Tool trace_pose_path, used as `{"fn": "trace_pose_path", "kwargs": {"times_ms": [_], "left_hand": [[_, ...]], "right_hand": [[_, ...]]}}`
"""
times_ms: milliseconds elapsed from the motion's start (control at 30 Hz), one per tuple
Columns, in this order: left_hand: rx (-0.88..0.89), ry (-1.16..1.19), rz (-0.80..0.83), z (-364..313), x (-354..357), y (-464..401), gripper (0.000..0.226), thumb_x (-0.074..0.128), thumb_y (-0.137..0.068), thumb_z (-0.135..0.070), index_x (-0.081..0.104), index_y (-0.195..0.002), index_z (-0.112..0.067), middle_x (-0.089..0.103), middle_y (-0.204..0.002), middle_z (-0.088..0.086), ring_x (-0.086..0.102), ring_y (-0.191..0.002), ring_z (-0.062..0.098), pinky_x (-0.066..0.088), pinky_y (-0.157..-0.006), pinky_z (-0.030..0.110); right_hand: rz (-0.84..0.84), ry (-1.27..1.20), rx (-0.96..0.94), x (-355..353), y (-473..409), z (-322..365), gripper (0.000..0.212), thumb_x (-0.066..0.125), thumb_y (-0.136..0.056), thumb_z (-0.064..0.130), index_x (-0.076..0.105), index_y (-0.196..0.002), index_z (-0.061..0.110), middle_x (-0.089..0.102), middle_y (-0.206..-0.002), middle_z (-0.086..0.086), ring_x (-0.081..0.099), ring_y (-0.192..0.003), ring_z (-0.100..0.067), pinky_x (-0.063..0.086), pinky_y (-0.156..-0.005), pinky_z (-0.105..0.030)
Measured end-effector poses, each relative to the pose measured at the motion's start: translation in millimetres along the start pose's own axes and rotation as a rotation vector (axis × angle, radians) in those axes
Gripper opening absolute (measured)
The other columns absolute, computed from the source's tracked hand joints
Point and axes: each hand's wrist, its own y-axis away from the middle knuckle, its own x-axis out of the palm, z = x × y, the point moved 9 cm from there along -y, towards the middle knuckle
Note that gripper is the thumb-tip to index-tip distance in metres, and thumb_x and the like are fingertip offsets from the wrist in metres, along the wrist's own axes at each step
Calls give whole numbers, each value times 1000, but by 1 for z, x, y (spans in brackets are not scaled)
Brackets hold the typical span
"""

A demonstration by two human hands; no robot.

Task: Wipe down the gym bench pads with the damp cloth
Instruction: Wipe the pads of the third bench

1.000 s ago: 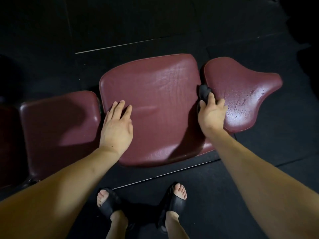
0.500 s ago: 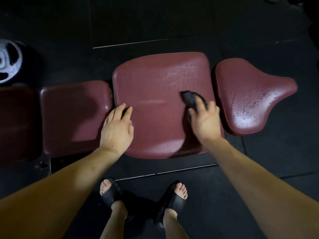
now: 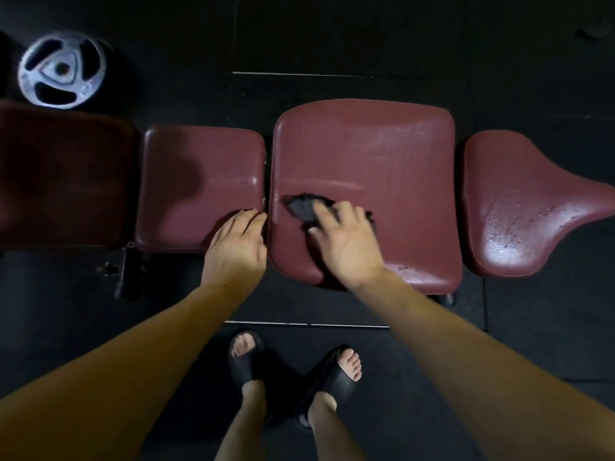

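**Wiping at the near-left of the wide pad**

Pressed flat under the right hand (image 3: 346, 242) is a dark cloth (image 3: 304, 207), bunched and lying on the wide maroon pad (image 3: 366, 154) toward its left side. The fingers (image 3: 327, 212) are laid nearly straight over the cloth — not curled round it — and the cloth's crumpled front edge is seen sticking out beyond the fingertips.

The left hand (image 3: 236, 244) is rested palm-down, fingers relaxed and together, on the near right corner of the smaller maroon pad (image 3: 199, 181), right at the gap between the two pads. Nothing is held in it.

A wet sheen with faint streaks is seen across the upper half of the wide pad. On the tapered seat pad (image 3: 519, 207) to the right, droplets and speckles are visible near its front edge. A fourth pad (image 3: 63, 174), darker and in shadow, is seen at the far left.

Noted around the bench:
- a grey weight plate (image 3: 61, 69) lying on the black floor (image 3: 366, 38) behind the leftmost pad
- a dark metal bracket (image 3: 128, 271) below the small pad's near left corner — detail cannot be made out
- two feet in black slides (image 3: 244, 357), toes pointed at the bench
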Motion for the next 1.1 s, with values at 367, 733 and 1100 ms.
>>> {"fn": "trace_pose_path", "kwargs": {"times_ms": [367,733,1100], "left_hand": [[102,47,101,18,-1,13,55,53,-94,-11,48,-149,-7,45,-150,8,36,-141,25,42,-113,40],[128,42,157,42,-6,28,57,49,-96,-12,44,-153,-12,30,-165,-1,21,-152,19,26,-123,34],[176,-9,211,47,-2,28,62,48,-97,-14,36,-158,-12,22,-169,1,15,-156,20,13,-128,35]], "right_hand": [[-111,68,502,-1,13,-23,51,57,-93,35,59,-136,7,56,-109,-26,53,-93,-45,44,-83,-51],[58,-22,5,0,67,75,43,59,-101,29,56,-140,12,53,-115,-16,47,-93,-34,48,-83,-48],[12,26,232,20,-31,70,40,60,-99,29,60,-135,13,55,-114,-17,51,-94,-39,48,-76,-50]]}}
